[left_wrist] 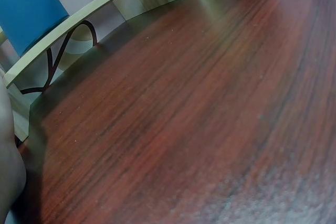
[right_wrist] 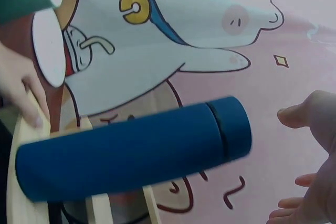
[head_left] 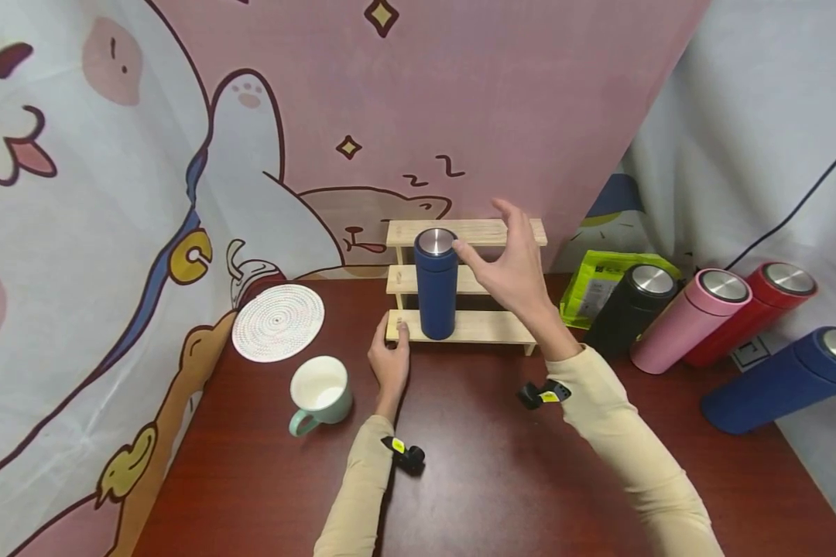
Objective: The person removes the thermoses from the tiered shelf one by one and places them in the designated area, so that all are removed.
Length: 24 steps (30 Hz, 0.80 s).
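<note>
A blue thermos bottle (head_left: pixel 436 290) with a steel-topped lid stands upright on the lowest step of a three-tier wooden rack (head_left: pixel 491 326). My left hand (head_left: pixel 390 360) grips the left end of that step, thumb on top; only a sliver of the hand shows in the left wrist view. Beside the bottle's lid is my right hand (head_left: pixel 512 267), its thumb and fingers spread apart. The right wrist view shows a gap between this right hand (right_wrist: pixel 312 156) and the blue thermos bottle (right_wrist: pixel 131 150).
A mint-green mug (head_left: pixel 323 394) and a round woven mat (head_left: pixel 279 323) lie left of the rack. To its right are a green packet (head_left: pixel 592 282), a black bottle (head_left: pixel 630 305), a pink bottle (head_left: pixel 690 321), a red bottle (head_left: pixel 759 309) and another blue bottle (head_left: pixel 780 379). Printed cloth hangs behind.
</note>
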Motion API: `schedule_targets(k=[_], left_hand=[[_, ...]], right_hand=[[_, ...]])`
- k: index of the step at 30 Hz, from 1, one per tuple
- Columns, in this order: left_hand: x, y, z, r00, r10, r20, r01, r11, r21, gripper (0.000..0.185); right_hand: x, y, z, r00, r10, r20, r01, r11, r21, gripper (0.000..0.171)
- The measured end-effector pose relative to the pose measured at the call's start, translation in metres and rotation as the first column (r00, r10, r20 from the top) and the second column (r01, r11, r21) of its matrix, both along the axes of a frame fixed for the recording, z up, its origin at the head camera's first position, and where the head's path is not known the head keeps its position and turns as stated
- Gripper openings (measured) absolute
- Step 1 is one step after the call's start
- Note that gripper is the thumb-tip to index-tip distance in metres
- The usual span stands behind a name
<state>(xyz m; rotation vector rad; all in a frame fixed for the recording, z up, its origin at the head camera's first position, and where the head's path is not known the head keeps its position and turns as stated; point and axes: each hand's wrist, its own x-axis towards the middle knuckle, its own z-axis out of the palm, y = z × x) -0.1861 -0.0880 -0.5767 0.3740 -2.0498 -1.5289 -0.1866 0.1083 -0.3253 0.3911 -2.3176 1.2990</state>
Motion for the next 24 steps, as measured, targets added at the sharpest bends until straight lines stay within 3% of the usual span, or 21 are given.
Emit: schedule_targets(k=[10, 24], left_hand=[[-0.001, 0.0, 0.0, 1.0, 0.003, -0.006, -0.003, 1.0, -0.005, 0.047], [-0.002, -0.001, -0.003, 1.0, -0.013, -0.011, 0.013, 1.0, 0.013, 0.047]], right_hand=[[0.003, -0.027, -0.013, 0.99, 0.068, 0.124, -0.061, 0.996, -0.059, 0.085], [-0.01, -0.041, -0.034, 0.981, 0.152, 0.121, -0.149, 0.988, -0.033, 0.083]])
